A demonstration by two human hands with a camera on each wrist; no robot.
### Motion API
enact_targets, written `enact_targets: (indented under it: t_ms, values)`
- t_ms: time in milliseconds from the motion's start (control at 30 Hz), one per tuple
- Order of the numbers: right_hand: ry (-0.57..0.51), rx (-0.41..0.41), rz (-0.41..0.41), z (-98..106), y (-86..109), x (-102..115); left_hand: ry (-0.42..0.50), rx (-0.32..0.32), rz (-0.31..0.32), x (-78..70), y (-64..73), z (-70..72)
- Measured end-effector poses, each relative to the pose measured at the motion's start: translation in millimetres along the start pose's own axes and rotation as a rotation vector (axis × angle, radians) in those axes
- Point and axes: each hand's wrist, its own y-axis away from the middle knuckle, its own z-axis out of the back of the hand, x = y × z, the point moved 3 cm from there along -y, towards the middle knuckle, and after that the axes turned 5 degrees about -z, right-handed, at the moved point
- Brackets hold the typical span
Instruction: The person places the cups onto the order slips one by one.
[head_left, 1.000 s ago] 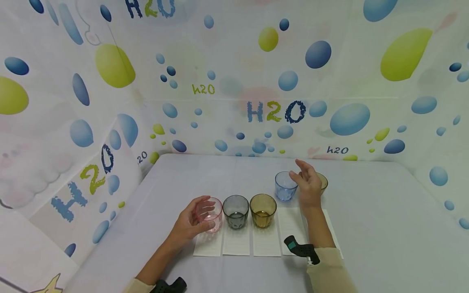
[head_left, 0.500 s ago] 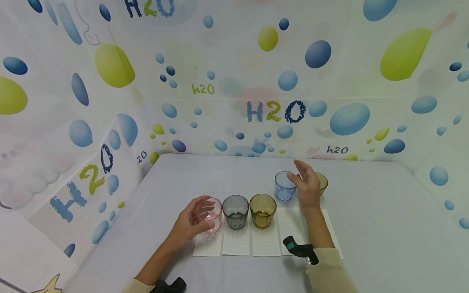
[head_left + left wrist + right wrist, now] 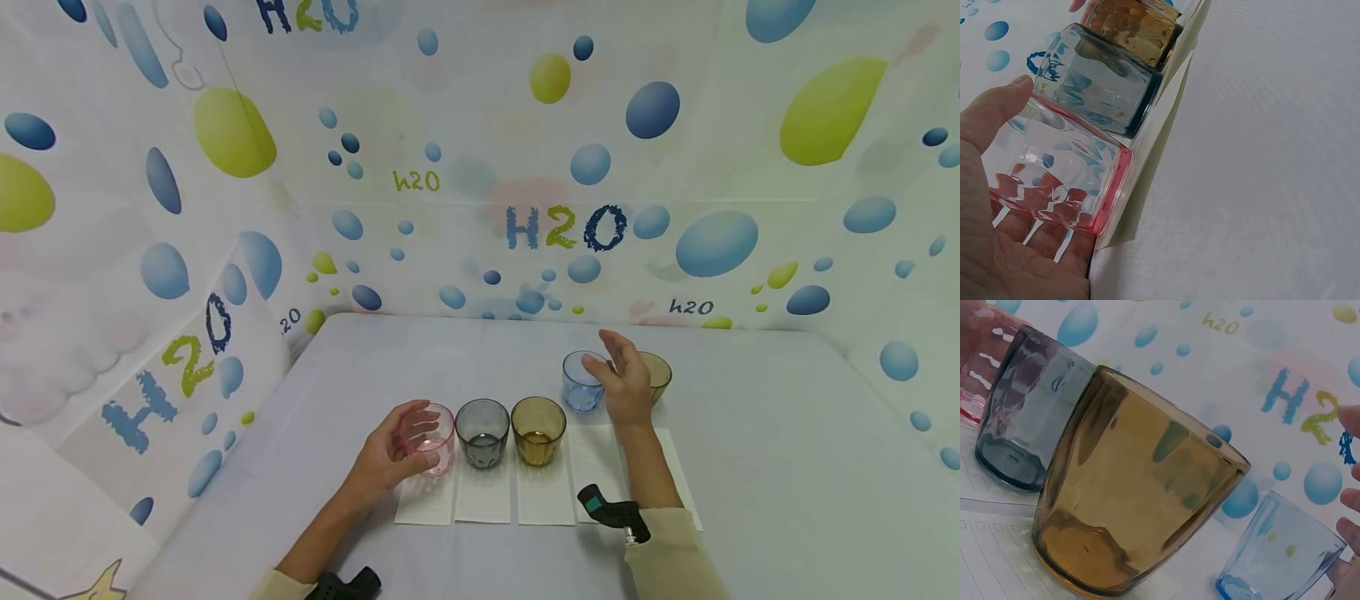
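My left hand [image 3: 386, 454] holds a pink-tinted glass [image 3: 444, 446], with the fingers round its far side and the thumb at its near side. In the left wrist view the fingers show through the pink glass [image 3: 1060, 169]. A grey glass [image 3: 483, 429] and an amber glass [image 3: 538, 425] stand upright to its right. Farther back, my right hand [image 3: 628, 387] reaches beside a blue glass [image 3: 579, 387], fingers apart and thumb overlapping its rim. Behind that hand, a yellowish glass [image 3: 661, 375] is partly hidden. The right wrist view shows fingertips [image 3: 1350, 499] above the blue glass.
White paper strips [image 3: 483, 504] lie side by side on the white-covered table [image 3: 450, 558]; the front row of glasses stands at their far ends. Another paper strip [image 3: 678, 479] is partly under the right forearm. A wall sheet with blue and green spots [image 3: 716, 243] rises behind.
My right hand has shifted slightly left towards the blue glass, uncovering more of the yellowish glass behind it. The left hand and the other glasses stay put.
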Motion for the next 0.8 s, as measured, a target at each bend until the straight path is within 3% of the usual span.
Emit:
enact_targets:
  t_ms: [200,533,800]
  values:
    - [0.060,0.026,-0.017,-1.6,0.5,-1.6,0.000,0.000,0.001,-0.5,0.4,0.1]
    - [0.056,0.041,-0.032,-5.1,1.0,-4.7,-0.009,-0.001,0.006,-0.4,0.2,-0.4]
    - [0.105,0.017,-0.045,-6.0,1.0,-7.4,-0.003,-0.002,0.008,-0.9,0.1,-0.3]
